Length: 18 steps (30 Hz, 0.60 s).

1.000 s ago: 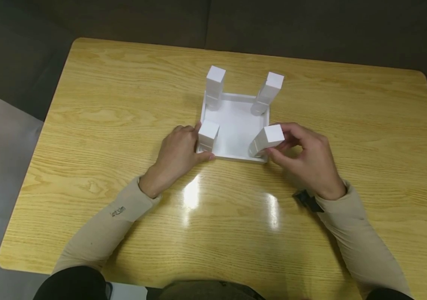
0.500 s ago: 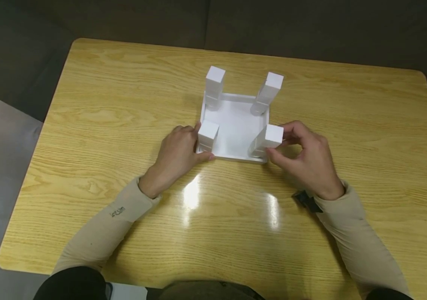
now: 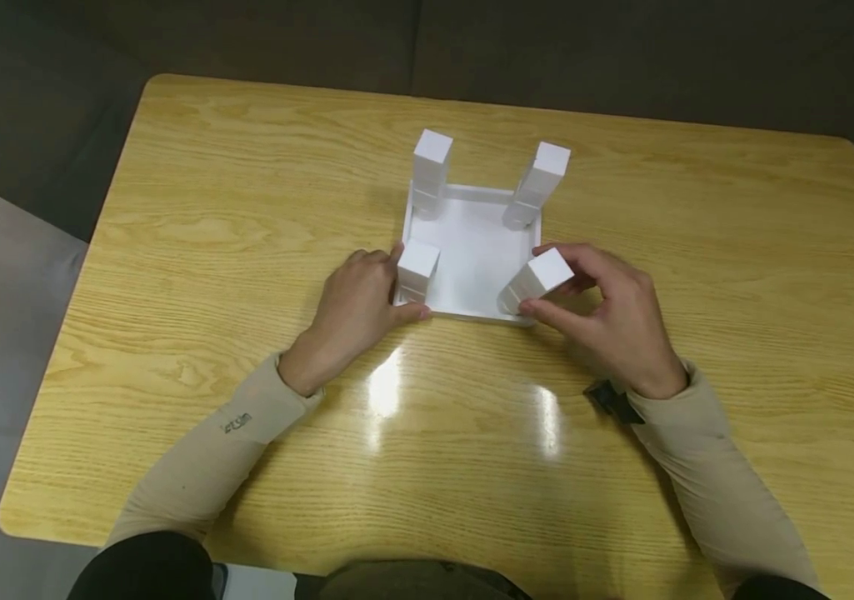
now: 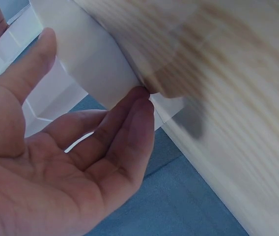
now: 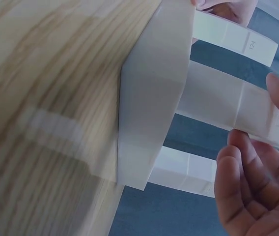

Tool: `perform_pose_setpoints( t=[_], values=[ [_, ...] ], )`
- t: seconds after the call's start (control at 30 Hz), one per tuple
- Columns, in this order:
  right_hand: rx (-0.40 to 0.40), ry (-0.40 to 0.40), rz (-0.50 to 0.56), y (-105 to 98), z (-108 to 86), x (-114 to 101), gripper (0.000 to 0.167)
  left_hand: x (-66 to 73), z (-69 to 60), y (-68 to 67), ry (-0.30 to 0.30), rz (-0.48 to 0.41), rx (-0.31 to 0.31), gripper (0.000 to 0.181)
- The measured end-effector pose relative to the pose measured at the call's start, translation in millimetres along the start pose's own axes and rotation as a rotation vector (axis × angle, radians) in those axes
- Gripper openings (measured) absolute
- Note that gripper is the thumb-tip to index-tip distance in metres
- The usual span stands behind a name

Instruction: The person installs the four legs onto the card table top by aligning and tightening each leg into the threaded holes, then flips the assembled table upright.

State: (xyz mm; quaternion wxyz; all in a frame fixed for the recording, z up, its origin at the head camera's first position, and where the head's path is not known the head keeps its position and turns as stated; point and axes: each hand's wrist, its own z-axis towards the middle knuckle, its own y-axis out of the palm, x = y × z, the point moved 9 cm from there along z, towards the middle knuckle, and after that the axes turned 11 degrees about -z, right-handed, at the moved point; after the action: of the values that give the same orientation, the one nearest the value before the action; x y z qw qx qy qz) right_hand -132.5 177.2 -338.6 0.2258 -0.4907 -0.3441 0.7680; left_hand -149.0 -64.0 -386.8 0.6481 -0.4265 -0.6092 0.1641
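Note:
A white square panel (image 3: 469, 262) with a raised rim lies on the table, and a white square post (image 3: 432, 158) rises from every corner. At its near-left corner my left hand (image 3: 355, 300) grips the panel, thumb on the front side and fingers on the left side. My right hand (image 3: 614, 304) pinches the near-right post (image 3: 550, 268) between thumb and fingers. That post's top is turned at an angle to the rim. In the right wrist view, the panel (image 5: 152, 88) stands edge-on and the held post (image 5: 213, 93) shows a seam partway up. Its foot is hidden in the head view.
The wooden table (image 3: 247, 183) has rounded corners and extends around the panel on all sides. Another post (image 3: 546, 167) stands at the far-right corner, and one more (image 3: 419, 262) is beside my left hand. A dark strap (image 3: 616, 402) sits at the right cuff.
The near-right post has turned in my right hand: angled, then square with the rim, now angled again. My right thumb has shifted slightly toward the near side. The left hand holds still.

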Motion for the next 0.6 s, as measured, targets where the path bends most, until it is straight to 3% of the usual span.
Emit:
perform_pose_setpoints(
  t=[0.6],
  values=[
    [0.011, -0.005, 0.024, -3.1, -2.6, 2.6, 0.041, 1.6, -1.4, -0.9, -0.005, 0.013, 0.002, 0.098]
  ],
)
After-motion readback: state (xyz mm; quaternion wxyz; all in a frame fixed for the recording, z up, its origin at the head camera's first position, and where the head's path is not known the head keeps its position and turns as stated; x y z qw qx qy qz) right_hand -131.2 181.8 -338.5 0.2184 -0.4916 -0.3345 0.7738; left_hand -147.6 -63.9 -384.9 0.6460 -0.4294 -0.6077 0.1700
